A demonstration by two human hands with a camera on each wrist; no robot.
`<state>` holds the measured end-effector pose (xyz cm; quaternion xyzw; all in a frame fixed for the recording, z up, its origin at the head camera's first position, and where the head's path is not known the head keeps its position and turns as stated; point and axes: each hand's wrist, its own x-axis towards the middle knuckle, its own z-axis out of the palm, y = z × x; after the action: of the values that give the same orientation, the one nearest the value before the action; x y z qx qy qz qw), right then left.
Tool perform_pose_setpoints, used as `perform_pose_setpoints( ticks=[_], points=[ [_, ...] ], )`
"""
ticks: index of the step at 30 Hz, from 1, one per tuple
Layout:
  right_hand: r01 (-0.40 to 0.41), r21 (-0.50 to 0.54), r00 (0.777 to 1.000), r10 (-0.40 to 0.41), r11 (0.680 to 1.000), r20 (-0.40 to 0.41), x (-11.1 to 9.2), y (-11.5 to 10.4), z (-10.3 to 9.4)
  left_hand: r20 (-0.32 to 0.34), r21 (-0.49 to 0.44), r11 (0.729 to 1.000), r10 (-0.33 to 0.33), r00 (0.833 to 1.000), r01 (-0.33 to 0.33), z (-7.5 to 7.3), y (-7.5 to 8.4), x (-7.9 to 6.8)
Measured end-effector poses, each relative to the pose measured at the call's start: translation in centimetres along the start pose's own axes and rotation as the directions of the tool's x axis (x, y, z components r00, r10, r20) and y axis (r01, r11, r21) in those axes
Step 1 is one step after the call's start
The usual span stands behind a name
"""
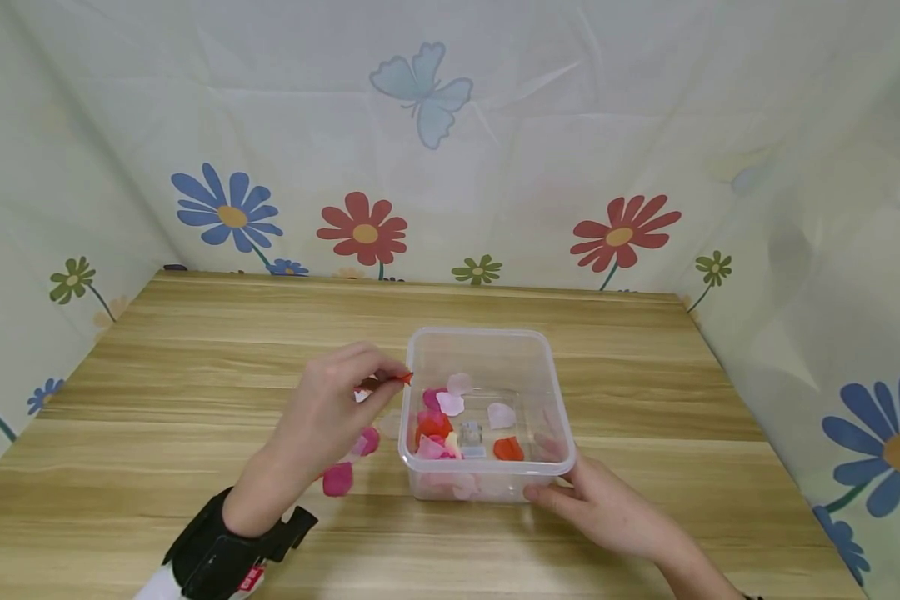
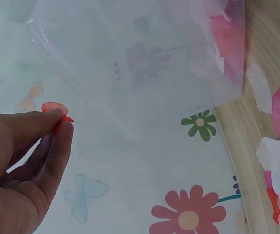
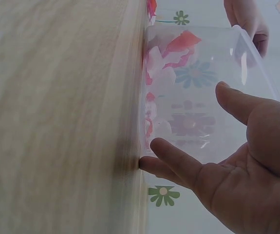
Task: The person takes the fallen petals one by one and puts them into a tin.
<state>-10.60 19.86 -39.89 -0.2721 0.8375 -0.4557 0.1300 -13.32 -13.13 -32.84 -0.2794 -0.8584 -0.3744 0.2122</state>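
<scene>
Left hand (image 1: 326, 396) pinches red petal (image 1: 406, 378) just beside the left rim of clear box (image 1: 487, 468). Right hand (image 1: 600, 502), fingers wide, touches box's near-right corner. Loose petals (image 1: 337, 480) left of box, more petals (image 1: 435, 427) inside.

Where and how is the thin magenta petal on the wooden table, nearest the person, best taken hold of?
Probably pinch the thin magenta petal by its near edge, from the person's side: it lies on the wooden table, that edge uncovered, with other petals behind.
</scene>
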Motion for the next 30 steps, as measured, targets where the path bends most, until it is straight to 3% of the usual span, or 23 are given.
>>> perform_pose_setpoints(
  ticks=[7,12,15,23,26,30],
  points=[
    [0.009,0.001,1.0,-0.009,1.0,0.001,0.1,0.0,0.0,0.076,-0.066,0.995,0.084,0.994,-0.079,0.8,1.1,0.4],
    [0.026,0.001,1.0,-0.026,1.0,0.0,0.1,0.1,0.0,0.119,-0.125,0.977,0.186,0.975,-0.171,1.3,1.2,0.5],
    [0.014,0.002,1.0,-0.014,1.0,0.0,0.1,0.0,0.0,0.152,-0.137,0.971,0.215,0.965,-0.195,1.5,1.2,0.5],
    [-0.006,-0.006,1.0,0.006,1.0,0.001,0.1,-0.1,0.0,0.194,-0.131,0.972,0.217,0.957,-0.194,1.4,0.8,0.5],
    [-0.009,-0.018,1.0,0.009,1.0,-0.003,0.0,-0.1,0.0,0.153,-0.111,0.976,0.203,0.967,-0.187,1.1,0.6,0.6],
    [-0.024,-0.037,1.0,0.024,0.999,-0.011,0.0,0.0,0.0,0.074,-0.052,0.99,0.132,0.988,-0.129,0.8,0.1,0.5]
  ],
)
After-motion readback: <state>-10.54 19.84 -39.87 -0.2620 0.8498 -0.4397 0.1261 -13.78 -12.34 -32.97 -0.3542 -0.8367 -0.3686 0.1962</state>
